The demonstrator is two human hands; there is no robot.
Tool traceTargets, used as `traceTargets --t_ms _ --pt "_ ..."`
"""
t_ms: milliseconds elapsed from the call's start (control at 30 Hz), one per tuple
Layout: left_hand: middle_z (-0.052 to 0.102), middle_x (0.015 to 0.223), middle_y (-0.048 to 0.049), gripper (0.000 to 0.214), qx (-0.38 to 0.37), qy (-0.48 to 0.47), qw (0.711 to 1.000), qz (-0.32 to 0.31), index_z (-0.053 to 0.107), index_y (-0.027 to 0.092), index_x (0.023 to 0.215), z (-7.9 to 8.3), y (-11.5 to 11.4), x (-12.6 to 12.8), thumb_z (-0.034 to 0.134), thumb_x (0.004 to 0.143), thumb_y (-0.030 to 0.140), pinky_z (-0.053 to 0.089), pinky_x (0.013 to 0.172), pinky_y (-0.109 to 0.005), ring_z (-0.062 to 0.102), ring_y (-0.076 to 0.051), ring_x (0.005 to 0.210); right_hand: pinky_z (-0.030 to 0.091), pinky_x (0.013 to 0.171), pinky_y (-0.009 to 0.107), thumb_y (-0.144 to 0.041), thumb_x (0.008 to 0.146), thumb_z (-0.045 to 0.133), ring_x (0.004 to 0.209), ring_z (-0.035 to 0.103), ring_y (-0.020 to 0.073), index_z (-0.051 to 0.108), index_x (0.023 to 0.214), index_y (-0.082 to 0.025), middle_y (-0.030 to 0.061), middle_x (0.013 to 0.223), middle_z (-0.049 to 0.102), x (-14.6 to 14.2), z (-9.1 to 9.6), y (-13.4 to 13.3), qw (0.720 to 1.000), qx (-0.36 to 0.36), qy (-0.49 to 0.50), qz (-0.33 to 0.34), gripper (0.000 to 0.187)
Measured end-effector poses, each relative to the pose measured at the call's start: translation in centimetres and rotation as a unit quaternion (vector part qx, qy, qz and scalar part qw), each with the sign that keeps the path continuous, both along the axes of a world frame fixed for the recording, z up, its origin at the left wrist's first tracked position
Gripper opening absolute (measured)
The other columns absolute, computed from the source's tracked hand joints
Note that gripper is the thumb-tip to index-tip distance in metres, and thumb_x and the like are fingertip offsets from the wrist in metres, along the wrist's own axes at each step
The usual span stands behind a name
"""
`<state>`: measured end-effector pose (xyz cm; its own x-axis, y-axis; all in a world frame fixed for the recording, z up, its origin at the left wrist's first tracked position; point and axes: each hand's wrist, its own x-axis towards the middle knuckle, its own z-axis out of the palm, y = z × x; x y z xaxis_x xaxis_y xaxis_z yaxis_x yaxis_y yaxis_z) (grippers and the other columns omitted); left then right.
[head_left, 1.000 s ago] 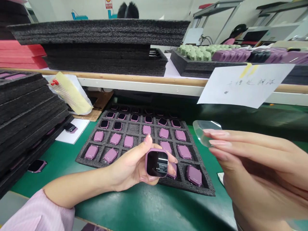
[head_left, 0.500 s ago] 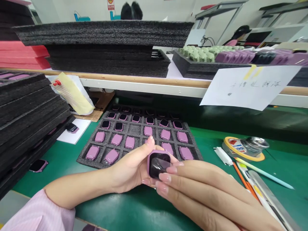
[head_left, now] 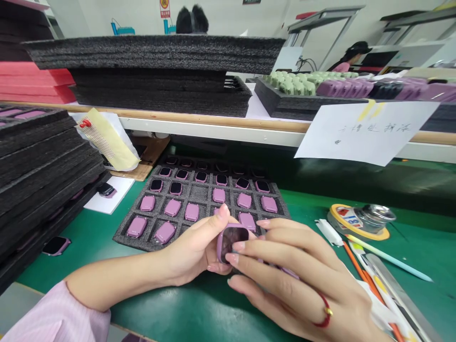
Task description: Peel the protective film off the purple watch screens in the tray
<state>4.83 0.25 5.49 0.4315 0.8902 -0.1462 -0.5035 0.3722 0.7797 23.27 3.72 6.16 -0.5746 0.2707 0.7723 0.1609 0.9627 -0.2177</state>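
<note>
My left hand (head_left: 194,249) holds a pink smartwatch body (head_left: 231,237) with a dark screen, thumb on its top edge, just above the green mat. My right hand (head_left: 302,280) lies over the watch from the right, its fingertips pressed flat against the screen. A thin clear film seems to sit under those fingertips, but I cannot make it out clearly. Behind both hands lies a black foam tray (head_left: 135,237) with several pink watch bodies in its pockets, some face up, some face down.
Stacked black foam trays (head_left: 39,166) stand at the left, with more on the shelf (head_left: 213,121) above. A tape roll with a metal tin (head_left: 359,219), pens and tools (head_left: 388,259) lie at the right. A paper note (head_left: 359,130) hangs from the shelf. Loose watch bodies (head_left: 55,244) lie at the left.
My right hand came down from holding a clear film in the air and now presses its fingers on the watch screen. My left hand has barely moved.
</note>
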Motion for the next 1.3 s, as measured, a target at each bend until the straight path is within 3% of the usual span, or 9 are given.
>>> traceTargets --t_ms 100,167,300,500,600,733,867,1033,1300 --pt "0.044 0.063 0.0028 0.061 0.053 0.052 0.997 0.012 0.055 0.015 0.079 -0.5 0.0 0.1 0.062 0.086 0.075 0.023 0.041 -0.017 0.033 -0.006 0.048 0.055 0.069 0.04 -0.042 0.1 0.068 0.072 0.06 0.0216 0.055 0.136 -0.015 0.0042 0.081 0.066 -0.8 0.1 0.2 1.0 -0.016 -0.024 -0.002 0.047" --pt "0.047 0.065 0.0022 0.063 0.073 0.081 0.994 0.023 0.054 0.015 0.08 -0.7 0.0 0.1 0.063 0.083 0.077 0.023 0.041 -0.018 0.036 -0.006 0.048 0.052 0.065 0.036 -0.041 0.101 0.066 0.069 0.057 0.0189 0.053 0.137 -0.016 0.0016 0.079 0.06 -1.1 -0.1 0.2 0.996 -0.089 -0.025 0.005 0.046" --pt "0.047 0.065 0.0032 0.06 0.035 0.059 0.996 0.057 0.053 0.016 0.086 -0.6 -0.1 -0.1 0.063 0.085 0.075 0.025 0.042 -0.016 0.034 -0.005 0.047 0.056 0.078 0.032 -0.031 0.096 0.072 0.085 0.065 0.0186 0.057 0.126 -0.021 0.0039 0.1 0.069 -1.1 -0.6 0.5 0.988 -0.151 0.017 0.012 0.035" --pt "0.046 0.06 0.0054 0.046 0.011 0.015 0.998 0.056 0.051 0.018 0.089 0.2 0.1 -0.2 0.065 0.091 0.062 0.023 0.04 -0.015 0.025 -0.004 0.043 0.057 0.089 0.032 -0.031 0.094 0.075 0.096 0.067 0.0203 0.056 0.127 -0.022 0.0057 0.11 0.07 -1.1 -0.6 1.1 0.99 -0.141 0.017 0.017 0.04" --pt "0.044 0.062 0.0064 0.048 0.002 0.023 0.998 0.058 0.05 0.018 0.091 -0.4 0.2 -0.5 0.064 0.09 0.064 0.02 0.041 -0.015 0.023 -0.004 0.044 0.056 0.091 0.036 -0.025 0.091 0.073 0.1 0.067 0.0221 0.057 0.127 -0.02 0.0071 0.113 0.069 -0.9 -0.5 1.9 0.994 -0.111 0.008 0.017 0.04" --pt "0.045 0.07 0.0045 0.056 0.054 0.222 0.973 0.031 0.046 0.02 0.088 -3.3 0.3 -2.0 0.039 0.094 0.076 0.023 0.043 -0.018 0.028 -0.007 0.047 0.057 0.08 0.036 -0.029 0.088 0.072 0.089 0.067 0.0223 0.062 0.117 -0.02 0.0058 0.104 0.07 -1.2 -1.4 4.9 0.99 -0.12 -0.02 -0.066 0.032" --pt "0.055 0.069 0.0009 0.043 0.138 0.334 0.932 0.005 0.058 0.015 0.081 -6.3 0.2 -3.6 0.065 0.09 0.057 0.033 0.055 -0.02 0.045 -0.01 0.06 0.057 0.082 0.04 -0.031 0.084 0.077 0.091 0.066 0.0246 0.066 0.11 -0.018 0.0062 0.099 0.069 -4.5 -4.1 8.8 0.981 -0.142 -0.073 -0.11 0.031" --pt "0.063 0.071 -0.0017 0.028 0.213 0.391 0.894 -0.054 0.069 0.014 0.084 -7.3 -0.3 -4.3 0.065 0.091 0.042 0.037 0.059 -0.021 0.05 -0.012 0.062 0.051 0.1 0.049 -0.034 0.09 0.079 0.112 0.061 0.0271 0.067 0.11 -0.015 0.0089 0.116 0.065 -10.2 -7.6 11.8 0.964 -0.138 -0.183 -0.134 0.03" --pt "0.058 0.064 0.0024 0.023 0.28 0.43 0.857 -0.048 0.07 0.017 0.081 -7.7 -0.1 -4.1 0.066 0.092 0.036 0.041 0.065 -0.021 0.053 -0.011 0.059 0.051 0.103 0.049 -0.031 0.101 0.067 0.119 0.06 0.0265 0.064 0.123 -0.017 0.0095 0.128 0.062 -16.8 -5.2 12.6 0.931 -0.11 -0.339 -0.08 0.026"
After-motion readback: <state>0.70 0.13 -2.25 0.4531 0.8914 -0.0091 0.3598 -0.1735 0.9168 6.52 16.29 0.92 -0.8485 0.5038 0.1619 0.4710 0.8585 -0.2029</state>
